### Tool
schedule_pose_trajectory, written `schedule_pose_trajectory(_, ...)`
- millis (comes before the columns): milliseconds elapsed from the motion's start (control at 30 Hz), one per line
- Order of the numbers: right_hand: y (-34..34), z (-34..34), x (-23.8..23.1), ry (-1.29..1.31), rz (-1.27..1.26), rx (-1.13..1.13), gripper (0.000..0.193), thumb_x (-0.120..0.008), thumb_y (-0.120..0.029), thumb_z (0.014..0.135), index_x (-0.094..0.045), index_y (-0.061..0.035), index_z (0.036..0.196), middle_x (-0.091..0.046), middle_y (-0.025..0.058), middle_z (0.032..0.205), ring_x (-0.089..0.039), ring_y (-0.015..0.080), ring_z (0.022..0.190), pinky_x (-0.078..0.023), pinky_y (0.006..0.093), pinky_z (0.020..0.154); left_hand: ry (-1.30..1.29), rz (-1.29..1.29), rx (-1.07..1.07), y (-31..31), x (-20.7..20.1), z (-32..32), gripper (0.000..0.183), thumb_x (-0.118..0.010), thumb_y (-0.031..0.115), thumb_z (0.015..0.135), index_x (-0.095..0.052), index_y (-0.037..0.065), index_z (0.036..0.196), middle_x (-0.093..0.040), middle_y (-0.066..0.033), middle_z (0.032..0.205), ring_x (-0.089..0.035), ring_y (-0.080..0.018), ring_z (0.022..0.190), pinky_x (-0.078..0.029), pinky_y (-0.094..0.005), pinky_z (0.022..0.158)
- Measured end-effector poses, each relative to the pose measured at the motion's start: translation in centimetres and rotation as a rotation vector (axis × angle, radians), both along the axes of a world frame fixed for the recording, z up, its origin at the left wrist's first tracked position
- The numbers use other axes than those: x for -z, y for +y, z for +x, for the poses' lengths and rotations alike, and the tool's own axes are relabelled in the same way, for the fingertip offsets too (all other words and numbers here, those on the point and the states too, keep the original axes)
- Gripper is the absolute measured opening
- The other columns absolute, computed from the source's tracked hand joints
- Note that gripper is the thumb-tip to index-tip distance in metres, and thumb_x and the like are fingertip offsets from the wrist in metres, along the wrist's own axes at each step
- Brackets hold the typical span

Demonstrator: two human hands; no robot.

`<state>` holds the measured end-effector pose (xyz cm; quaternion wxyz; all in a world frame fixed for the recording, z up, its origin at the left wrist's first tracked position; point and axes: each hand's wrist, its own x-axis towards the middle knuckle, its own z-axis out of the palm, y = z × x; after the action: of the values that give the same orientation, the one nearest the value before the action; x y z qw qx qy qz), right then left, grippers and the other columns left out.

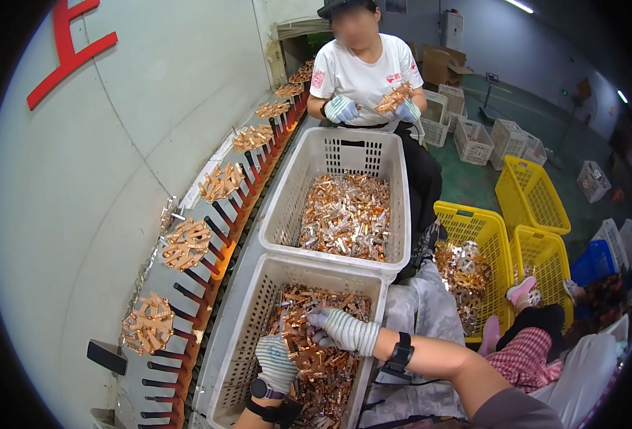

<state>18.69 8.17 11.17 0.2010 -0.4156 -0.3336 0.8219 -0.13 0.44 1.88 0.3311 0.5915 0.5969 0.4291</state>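
Note:
Both my hands wear striped knit gloves and are over the near grey-white crate (239, 345), which is heaped with small copper-coloured metal pieces (341, 304). My left hand (276, 360), low at the crate's left side, is closed on the edge of a copper-coloured cluster (306, 348). That cluster is hard to tell from the loose pieces behind it. At its upper right my right hand (344, 332) has its fingers bent together against it. What those fingertips hold is too small to make out.
A conveyor with dark upright pegs (219, 213) runs along the left, carrying round copper-coloured clusters (186, 244). Beyond my crate stands a second crate (394, 168) of shiny pieces. A gloved co-worker (366, 71) there holds a cluster. Yellow crates (505, 268) and another seated person are at right.

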Motion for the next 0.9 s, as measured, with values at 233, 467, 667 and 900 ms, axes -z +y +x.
schedule_pose_trajectory(233,0.3,0.3,0.8,-0.003,0.002,-0.007,0.033,-0.058,-0.022,0.088,-0.051,-0.0027,0.113,-0.058,0.0049,0.083,-0.057,0.0145,0.065,-0.050,0.0295,0.055,0.835,-0.078,0.185,-1.0,-2.2,1.0,0.068,-0.060,0.026,0.083,-0.031,-0.005,0.136,-0.062,-0.0094,0.079,-0.060,-0.0214,0.062,-0.046,-0.0336,0.052)
schedule_pose_trajectory(467,1.1,3.1,-3.0,-0.102,0.668,-0.298,0.023,-0.057,-0.015,0.079,-0.054,0.0007,0.095,-0.056,0.0028,0.084,-0.051,0.0085,0.078,-0.045,0.0239,0.066,-1.189,-0.306,0.314,-1.0,-8.1,2.6,0.057,-0.060,0.028,0.087,-0.034,0.014,0.136,-0.038,-0.0134,0.136,-0.047,-0.0278,0.117,-0.045,-0.0404,0.096)
schedule_pose_trajectory(667,1.9,2.4,-3.4,0.040,0.263,-0.049,0.011,-0.051,-0.010,0.085,-0.055,-0.0037,0.093,-0.055,0.0019,0.073,-0.053,0.0091,0.063,-0.045,0.0239,0.051,-0.645,-0.163,0.361,0.9,-4.6,-1.3,0.051,-0.058,0.038,0.085,-0.045,0.010,0.125,-0.047,-0.0094,0.123,-0.054,-0.0239,0.105,-0.047,-0.0415,0.090)
schedule_pose_trajectory(900,1.1,0.1,-1.5,-0.033,0.275,-0.033,0.030,-0.054,-0.025,0.091,-0.053,-0.0036,0.112,-0.059,0.0022,0.084,-0.057,0.0109,0.066,-0.051,0.0239,0.057,0.564,0.058,0.269,-0.2,-4.9,1.7,0.021,-0.059,0.026,0.080,-0.062,0.009,0.093,-0.061,-0.0028,0.072,-0.059,-0.0194,0.063,-0.049,-0.0341,0.055)
